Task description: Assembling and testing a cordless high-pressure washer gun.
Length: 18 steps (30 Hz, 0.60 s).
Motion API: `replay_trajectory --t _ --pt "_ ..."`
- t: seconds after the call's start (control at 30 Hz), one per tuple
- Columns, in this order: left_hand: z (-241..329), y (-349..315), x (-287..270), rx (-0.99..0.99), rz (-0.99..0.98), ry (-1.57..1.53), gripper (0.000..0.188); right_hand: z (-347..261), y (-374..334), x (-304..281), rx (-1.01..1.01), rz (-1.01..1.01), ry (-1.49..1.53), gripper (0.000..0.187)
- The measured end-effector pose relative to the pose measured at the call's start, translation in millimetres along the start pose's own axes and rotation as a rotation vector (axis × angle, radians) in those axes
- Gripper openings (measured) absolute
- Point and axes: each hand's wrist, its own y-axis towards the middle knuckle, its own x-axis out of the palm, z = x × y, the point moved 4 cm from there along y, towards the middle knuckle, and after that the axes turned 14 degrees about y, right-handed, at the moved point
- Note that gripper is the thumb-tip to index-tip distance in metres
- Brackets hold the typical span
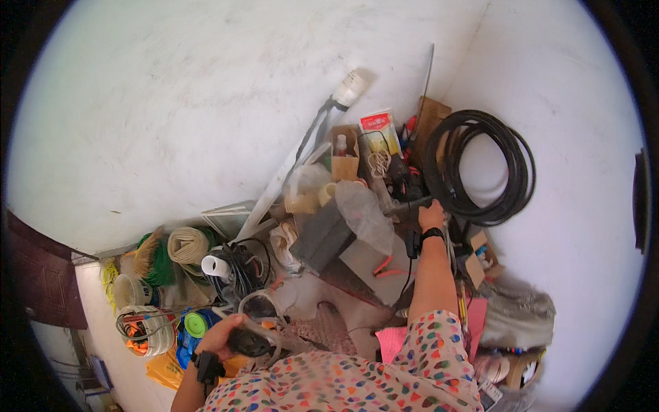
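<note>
My left hand [225,334] is at the lower left, its fingers closed round a dark rounded thing [248,342] with a pale, translucent band. What kind of thing it is does not show. My right arm stretches forward over the clutter. At its end my right hand [431,215] is closed low beside a large coil of black hose or cable [525,172]; whatever the fingers grip is hidden. Left of that hand lie a crumpled clear plastic bag [364,214] and a dark grey block [322,239]. A red-handled tool [390,272] rests nearer to me on a flat grey surface.
A white pipe [292,159] leans against the wall, near a cardboard box [345,167] and a red-and-yellow packet [379,130]. Leftward are bundled black cable [239,273], a rolled beige hose [188,245] and a white bucket [163,338]. Grey cloth [518,316] lies at the right.
</note>
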Motion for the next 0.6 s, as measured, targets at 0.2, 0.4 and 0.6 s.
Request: replay_trajectory --t 0.2,0.4,0.6 --pt "-11.5 -13.1 28.3 -0.006 0.309 -0.153 0.026 -9.5 82.3 38.2 0.073 -0.092 -0.115 0.094" --pt "-32.1 -22.3 33.7 0.087 0.383 -0.347 0.027 -14.2 102.1 67.4 0.087 -0.035 -0.286 0.102" --pt "-40.6 -39.2 50.9 0.12 0.516 -0.388 0.029 -9.6 98.8 68.8 0.031 0.146 -0.138 0.096"
